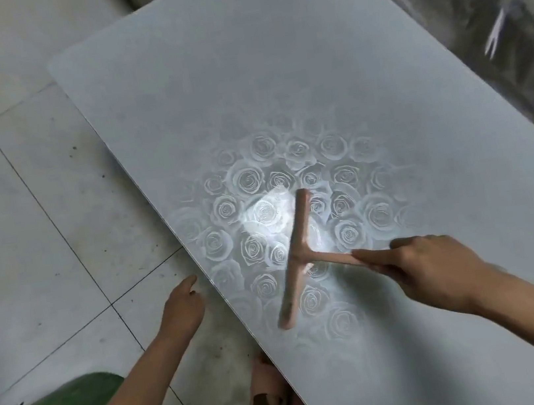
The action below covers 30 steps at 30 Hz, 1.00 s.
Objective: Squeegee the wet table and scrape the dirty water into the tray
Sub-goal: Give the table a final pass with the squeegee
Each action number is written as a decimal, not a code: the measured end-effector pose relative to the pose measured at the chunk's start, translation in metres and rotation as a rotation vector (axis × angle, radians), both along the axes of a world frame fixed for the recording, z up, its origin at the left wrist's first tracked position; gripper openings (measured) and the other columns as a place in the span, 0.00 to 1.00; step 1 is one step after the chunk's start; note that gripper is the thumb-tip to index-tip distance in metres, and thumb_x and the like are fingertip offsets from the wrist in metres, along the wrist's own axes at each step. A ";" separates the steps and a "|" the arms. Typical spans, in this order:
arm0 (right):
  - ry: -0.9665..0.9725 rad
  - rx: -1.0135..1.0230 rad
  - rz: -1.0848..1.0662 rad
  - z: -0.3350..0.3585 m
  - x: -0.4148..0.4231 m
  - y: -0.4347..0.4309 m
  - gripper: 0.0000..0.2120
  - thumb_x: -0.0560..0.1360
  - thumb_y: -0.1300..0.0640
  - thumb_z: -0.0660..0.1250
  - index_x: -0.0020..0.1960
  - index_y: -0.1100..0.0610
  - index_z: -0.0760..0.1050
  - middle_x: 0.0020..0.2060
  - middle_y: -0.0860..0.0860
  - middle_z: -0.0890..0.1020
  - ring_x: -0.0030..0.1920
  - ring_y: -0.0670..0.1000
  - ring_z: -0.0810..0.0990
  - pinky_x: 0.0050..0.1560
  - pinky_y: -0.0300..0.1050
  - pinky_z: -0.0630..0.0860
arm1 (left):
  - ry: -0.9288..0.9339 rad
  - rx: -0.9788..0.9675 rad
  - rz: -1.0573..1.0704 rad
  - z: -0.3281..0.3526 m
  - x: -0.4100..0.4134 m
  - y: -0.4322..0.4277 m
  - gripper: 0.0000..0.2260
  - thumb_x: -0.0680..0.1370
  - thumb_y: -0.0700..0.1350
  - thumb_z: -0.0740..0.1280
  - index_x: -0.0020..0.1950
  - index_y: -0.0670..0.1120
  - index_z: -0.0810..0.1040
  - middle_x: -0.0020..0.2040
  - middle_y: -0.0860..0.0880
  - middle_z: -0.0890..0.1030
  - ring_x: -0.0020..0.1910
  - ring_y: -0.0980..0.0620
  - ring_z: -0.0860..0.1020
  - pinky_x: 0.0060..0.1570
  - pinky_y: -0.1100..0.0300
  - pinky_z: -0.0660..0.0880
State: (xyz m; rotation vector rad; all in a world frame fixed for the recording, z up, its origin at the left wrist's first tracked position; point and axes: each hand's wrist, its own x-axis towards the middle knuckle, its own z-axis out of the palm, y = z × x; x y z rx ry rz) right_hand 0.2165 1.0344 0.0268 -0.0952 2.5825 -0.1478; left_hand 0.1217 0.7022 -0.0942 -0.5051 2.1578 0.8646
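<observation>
Gripping the handle of the pink squeegee [296,260], the right hand [434,267] curls its fingers round the shaft, with the index finger laid along it toward the blade. The blade rests on the table [275,79] over its rose pattern [268,174], running roughly parallel to the near-left edge and a little way in from it. The left hand [182,305] hangs just off that edge above the tiled floor [33,202], fingers relaxed and holding nothing; whether it touches the table I cannot tell. The tray is not in view.

To do this stroke well, I judge the blade should stay pressed along its whole length, tilted slightly toward the pull and drawn in one steady pass to the edge, with the tray held under the lip first so the water does not fall to the floor. The next pass should overlap this one.

No brand, label or writing can be read anywhere.
</observation>
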 end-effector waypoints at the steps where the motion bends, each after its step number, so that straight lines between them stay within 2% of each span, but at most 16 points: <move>1: -0.019 -0.022 0.008 -0.005 -0.010 -0.015 0.22 0.80 0.45 0.51 0.71 0.29 0.51 0.42 0.45 0.73 0.46 0.53 0.78 0.40 0.46 0.69 | -0.021 0.013 0.031 -0.002 -0.004 -0.002 0.22 0.79 0.33 0.56 0.74 0.43 0.65 0.74 0.42 0.65 0.69 0.44 0.68 0.58 0.62 0.65; 3: -0.041 -0.082 0.043 -0.018 -0.036 -0.055 0.25 0.80 0.49 0.54 0.73 0.32 0.52 0.45 0.49 0.74 0.47 0.56 0.78 0.40 0.46 0.66 | -0.052 0.012 0.084 -0.003 -0.007 -0.007 0.23 0.79 0.32 0.56 0.74 0.43 0.64 0.75 0.43 0.64 0.70 0.45 0.67 0.59 0.62 0.64; 6: 0.055 -0.128 0.134 -0.028 -0.067 -0.107 0.26 0.78 0.54 0.56 0.73 0.37 0.54 0.41 0.51 0.70 0.44 0.59 0.77 0.37 0.46 0.61 | -0.034 -0.011 0.157 -0.003 -0.009 -0.020 0.24 0.78 0.32 0.55 0.75 0.42 0.64 0.75 0.43 0.64 0.73 0.45 0.64 0.67 0.58 0.61; 8: 0.110 -0.119 0.177 -0.021 -0.074 -0.103 0.24 0.79 0.51 0.55 0.72 0.37 0.55 0.39 0.50 0.69 0.43 0.59 0.78 0.36 0.46 0.62 | -0.002 -0.010 0.190 -0.003 -0.008 -0.027 0.24 0.79 0.33 0.54 0.75 0.42 0.64 0.75 0.44 0.65 0.71 0.46 0.66 0.62 0.60 0.64; 11: 0.080 -0.078 0.112 -0.004 -0.073 -0.068 0.20 0.79 0.44 0.50 0.71 0.36 0.56 0.38 0.49 0.73 0.43 0.56 0.79 0.37 0.47 0.69 | 0.023 -0.004 0.225 -0.002 -0.004 -0.036 0.23 0.79 0.34 0.54 0.74 0.44 0.65 0.74 0.44 0.66 0.66 0.45 0.71 0.51 0.63 0.64; 13: 0.055 -0.045 0.101 -0.002 -0.072 -0.072 0.21 0.79 0.47 0.52 0.71 0.37 0.56 0.41 0.50 0.76 0.45 0.57 0.79 0.40 0.47 0.71 | 0.023 -0.004 0.218 -0.001 -0.002 -0.041 0.22 0.80 0.34 0.54 0.75 0.44 0.65 0.74 0.44 0.66 0.66 0.45 0.71 0.50 0.62 0.64; 16: 0.021 -0.117 0.153 -0.018 -0.079 -0.132 0.26 0.78 0.55 0.56 0.73 0.38 0.56 0.44 0.54 0.75 0.46 0.60 0.78 0.39 0.47 0.65 | 0.019 -0.017 0.209 0.007 -0.001 -0.049 0.23 0.79 0.35 0.55 0.75 0.45 0.64 0.74 0.44 0.66 0.70 0.45 0.68 0.59 0.60 0.65; 18: 0.076 -0.124 0.181 -0.028 -0.090 -0.168 0.25 0.77 0.59 0.55 0.72 0.43 0.59 0.38 0.52 0.69 0.39 0.59 0.74 0.37 0.46 0.61 | 0.034 -0.031 0.218 0.015 -0.003 -0.054 0.23 0.79 0.35 0.55 0.75 0.45 0.64 0.74 0.44 0.66 0.71 0.45 0.66 0.66 0.56 0.63; 20: 0.131 -0.113 0.172 -0.025 -0.097 -0.183 0.21 0.79 0.58 0.55 0.70 0.46 0.62 0.33 0.50 0.61 0.30 0.55 0.64 0.32 0.45 0.56 | 0.059 -0.061 0.214 0.025 -0.003 -0.058 0.22 0.80 0.37 0.56 0.75 0.45 0.64 0.73 0.44 0.68 0.69 0.45 0.68 0.63 0.57 0.65; 22: 0.171 -0.116 0.134 -0.019 -0.094 -0.182 0.17 0.81 0.55 0.53 0.68 0.46 0.62 0.31 0.50 0.58 0.27 0.52 0.58 0.27 0.45 0.51 | 0.074 -0.086 0.178 0.033 -0.001 -0.060 0.22 0.80 0.40 0.57 0.75 0.45 0.64 0.72 0.43 0.69 0.68 0.45 0.69 0.60 0.57 0.66; 25: 0.199 -0.142 0.118 0.000 -0.090 -0.170 0.13 0.82 0.50 0.50 0.66 0.46 0.62 0.31 0.50 0.61 0.27 0.53 0.61 0.27 0.45 0.54 | 0.101 -0.070 0.155 0.054 -0.001 -0.057 0.22 0.80 0.41 0.59 0.75 0.44 0.64 0.72 0.43 0.69 0.69 0.45 0.68 0.62 0.57 0.65; 27: 0.194 -0.184 0.092 0.016 -0.082 -0.163 0.13 0.82 0.47 0.50 0.65 0.46 0.63 0.34 0.51 0.66 0.31 0.56 0.67 0.31 0.46 0.61 | 0.137 -0.051 0.110 0.072 0.005 -0.056 0.21 0.80 0.40 0.60 0.74 0.44 0.65 0.69 0.44 0.72 0.65 0.45 0.72 0.58 0.58 0.67; 28: 0.202 -0.195 0.111 0.043 -0.079 -0.165 0.13 0.81 0.46 0.51 0.65 0.46 0.63 0.35 0.51 0.68 0.33 0.57 0.68 0.33 0.46 0.64 | 0.187 -0.041 0.104 0.102 0.007 -0.061 0.20 0.80 0.41 0.61 0.73 0.44 0.67 0.66 0.44 0.75 0.59 0.46 0.74 0.54 0.58 0.68; 30: 0.167 -0.235 0.113 0.045 -0.073 -0.161 0.12 0.80 0.46 0.54 0.63 0.46 0.63 0.36 0.51 0.70 0.34 0.56 0.69 0.34 0.45 0.66 | 0.216 -0.061 0.045 0.104 0.010 -0.061 0.15 0.79 0.41 0.62 0.66 0.43 0.73 0.55 0.44 0.80 0.47 0.48 0.75 0.46 0.58 0.69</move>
